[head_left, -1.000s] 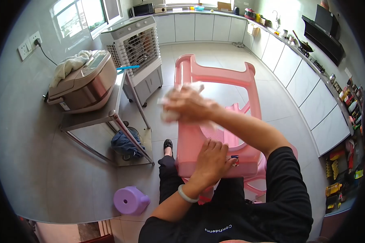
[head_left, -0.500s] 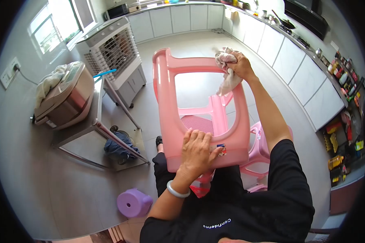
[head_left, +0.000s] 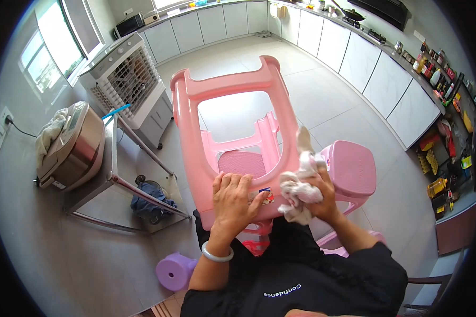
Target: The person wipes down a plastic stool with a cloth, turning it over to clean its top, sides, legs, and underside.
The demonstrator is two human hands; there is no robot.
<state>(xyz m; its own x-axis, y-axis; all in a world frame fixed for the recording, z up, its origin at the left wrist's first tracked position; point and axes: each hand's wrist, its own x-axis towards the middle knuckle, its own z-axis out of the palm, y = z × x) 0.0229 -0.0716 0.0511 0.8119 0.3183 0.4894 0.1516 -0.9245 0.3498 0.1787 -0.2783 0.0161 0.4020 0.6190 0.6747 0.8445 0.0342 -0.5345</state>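
A large pink plastic stool (head_left: 193, 153) lies tipped in front of me, its open frame facing up and its near end at my lap. My left hand (head_left: 231, 203) rests on the near part of it, fingers spread flat, beside a small blue and red sticker (head_left: 266, 195). A pale ring-shaped bracelet (head_left: 217, 255) is on the left wrist. My right hand (head_left: 325, 195) grips a crumpled whitish cloth (head_left: 300, 193) at the stool's near right corner. Part of the cloth sticks up, blurred.
A smaller pink stool (head_left: 353, 169) stands to the right. On the left are a metal rack (head_left: 113, 177) with a rice cooker (head_left: 74, 150), an air cooler (head_left: 127, 79) and a purple stool (head_left: 174, 270). Bottles line the counter (head_left: 388, 50) at right.
My right hand has come with the cloth from the stool's far right corner to its near right corner. In the view, the stool's far end has shifted left. My left hand stays on the near part.
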